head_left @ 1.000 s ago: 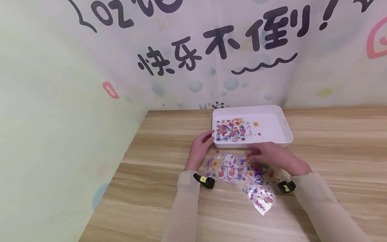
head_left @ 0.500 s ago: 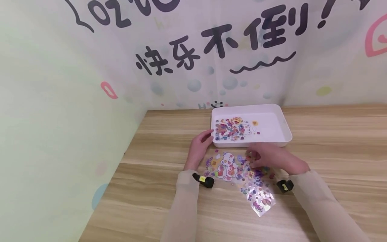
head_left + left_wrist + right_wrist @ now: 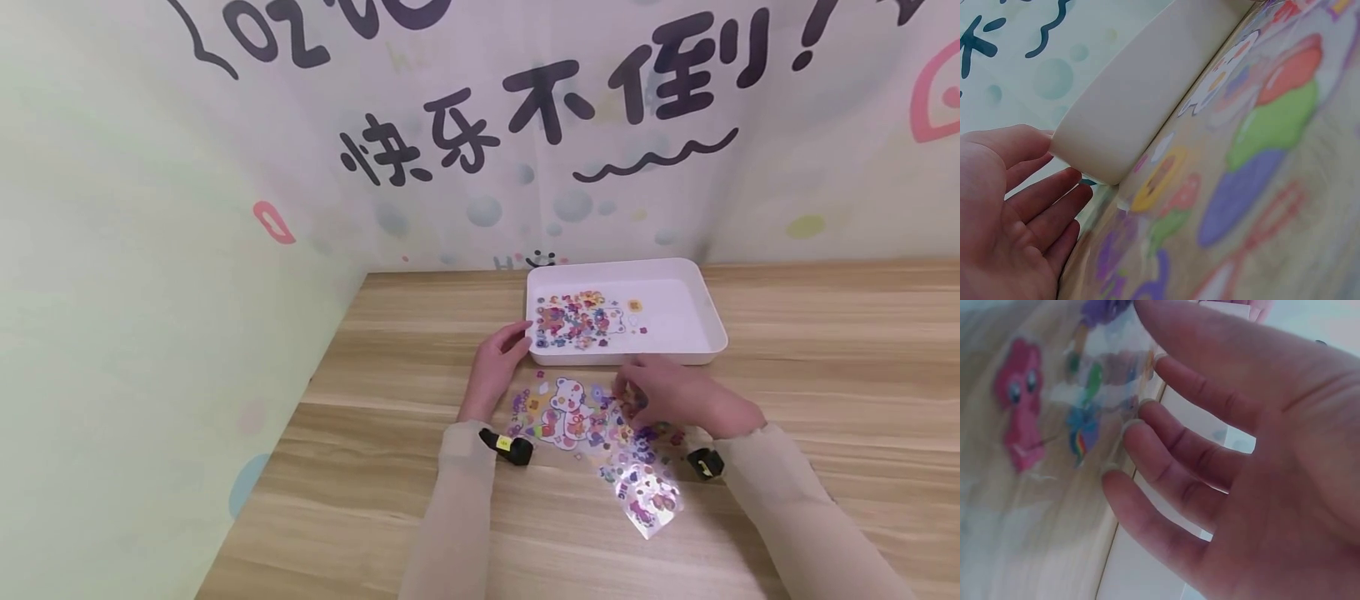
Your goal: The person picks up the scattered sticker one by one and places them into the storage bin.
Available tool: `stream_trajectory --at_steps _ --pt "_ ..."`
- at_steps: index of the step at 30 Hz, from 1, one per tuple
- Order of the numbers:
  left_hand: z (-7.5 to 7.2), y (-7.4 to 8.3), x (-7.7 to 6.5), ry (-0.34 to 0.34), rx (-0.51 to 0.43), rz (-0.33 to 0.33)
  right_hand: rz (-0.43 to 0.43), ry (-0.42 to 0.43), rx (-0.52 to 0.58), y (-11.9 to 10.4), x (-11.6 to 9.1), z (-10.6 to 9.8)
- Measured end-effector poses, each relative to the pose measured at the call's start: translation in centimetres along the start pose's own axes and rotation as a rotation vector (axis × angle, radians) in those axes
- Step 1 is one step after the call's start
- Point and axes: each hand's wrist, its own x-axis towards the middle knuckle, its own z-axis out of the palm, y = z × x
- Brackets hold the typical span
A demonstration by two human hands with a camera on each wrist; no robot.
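Slick sticker sheets under the right hand, tray by the left

The right hand (image 3: 678, 396) is bent over the loose sticker sheets on the worktop (image 3: 390, 500), just short of the near wall of the white tray (image 3: 667, 312). Its thumb and fingers are curled and appear to pinch the edge of a clear sheet printed with ponies (image 3: 1022, 400); the thumb tip is cut off in the right wrist view, so how firm the pinch is cannot be told. Left of this hand, between it and the left hand (image 3: 495, 367), lies a bear sheet (image 3: 570, 408). On the person's side of the right hand, a shiny sheet (image 3: 648, 504) sticks out of the pile and catches the light.

The left hand's fingers lie relaxed against the outside of the tray's near corner, touching rather than wrapping it. Just right of those fingertips, inside the tray, are more stickers (image 3: 577, 325).

The sheets should handle as very light, floppy and slippery film, likely to slide on one another or cling together, and easy to crease. A free edge or corner looks the best hold: thumb on top, fingertips beneath, on the clear margin rather than the printed shapes. The tray looks light and stiff, best taken by its rim.
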Motion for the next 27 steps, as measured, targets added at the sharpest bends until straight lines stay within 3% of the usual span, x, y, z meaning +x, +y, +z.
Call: stream_trajectory --at_steps 17,27 --pt "0.03 -0.19 -0.08 0.007 -0.008 0.003 0.058 0.015 -0.012 -0.56 -0.28 -0.12" --pt "0.03 -0.09 -0.01 0.001 -0.027 0.005 0.125 -0.03 0.005 -0.4 -0.8 -0.94"
